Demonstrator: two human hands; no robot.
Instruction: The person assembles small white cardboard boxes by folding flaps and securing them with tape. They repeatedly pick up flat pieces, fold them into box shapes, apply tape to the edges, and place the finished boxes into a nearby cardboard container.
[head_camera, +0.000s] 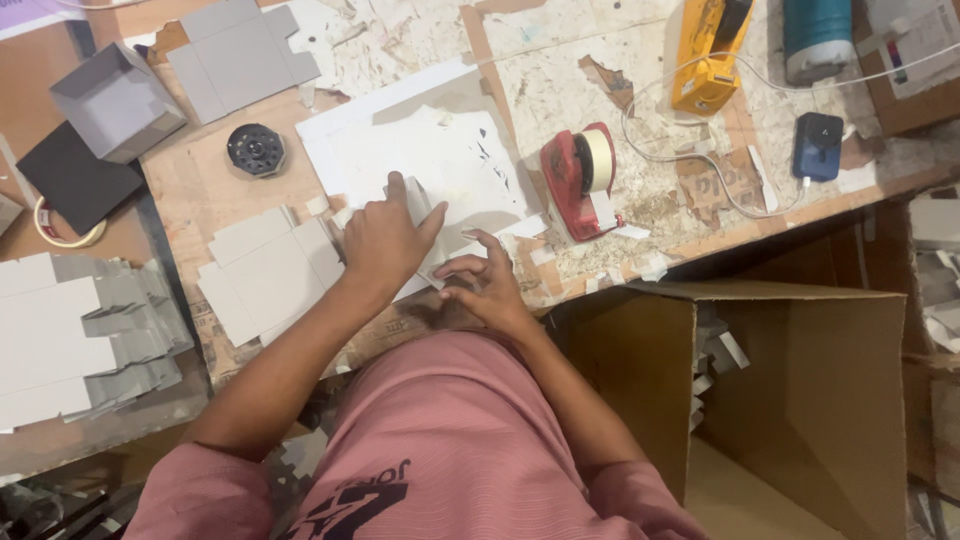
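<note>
On the worn table's near edge, the left hand (385, 240) presses flat, fingers together, on the grey card blank (418, 200) while the right hand (485, 278), fingers curled apart, steadies its near edge; firm, even pressure should crease cleanly.

L hand (383, 240) flat, palm down; R hand (487, 283) fingers curled, spread.

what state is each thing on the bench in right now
left hand: flat, pressing on the white sheet
right hand: fingers curled at the sheet's near edge
grey box: folded up, open
grey blanks: flat, unfolded
red tape dispenser: upright, roll loaded
carton: open
yellow tool: lying on the bench
</note>
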